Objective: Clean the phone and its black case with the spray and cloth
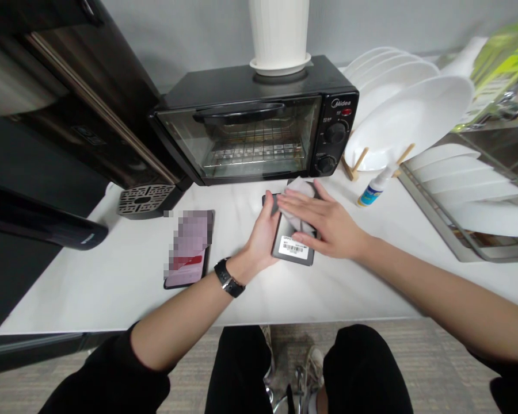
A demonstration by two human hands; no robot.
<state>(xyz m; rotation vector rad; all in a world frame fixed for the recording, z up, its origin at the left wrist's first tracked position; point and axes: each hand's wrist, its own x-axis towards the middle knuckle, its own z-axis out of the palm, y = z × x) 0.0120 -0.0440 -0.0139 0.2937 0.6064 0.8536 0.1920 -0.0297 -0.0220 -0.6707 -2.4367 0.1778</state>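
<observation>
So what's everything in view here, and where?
Counter: one, white, centre
Midea toaster oven: one, black, back
Pot: one, white, on oven
Drip-tray machine: one, black, left
Phone: one, black-edged, left
Spray bottle: one, white-blue, counter right
Plates: several, white, wooden stand
Dishes: several, white, metal rack
Packaging: count unclear, green, upper right
OPPO-labelled device: one, grey, centre
Cloth: one, grey, on device
Watch strap: one, black, left wrist
Shoes: two, pale, below
Left hand: one, bare, on device
Right hand: one, bare, on cloth
Legs: two, black-trousered, below
</observation>
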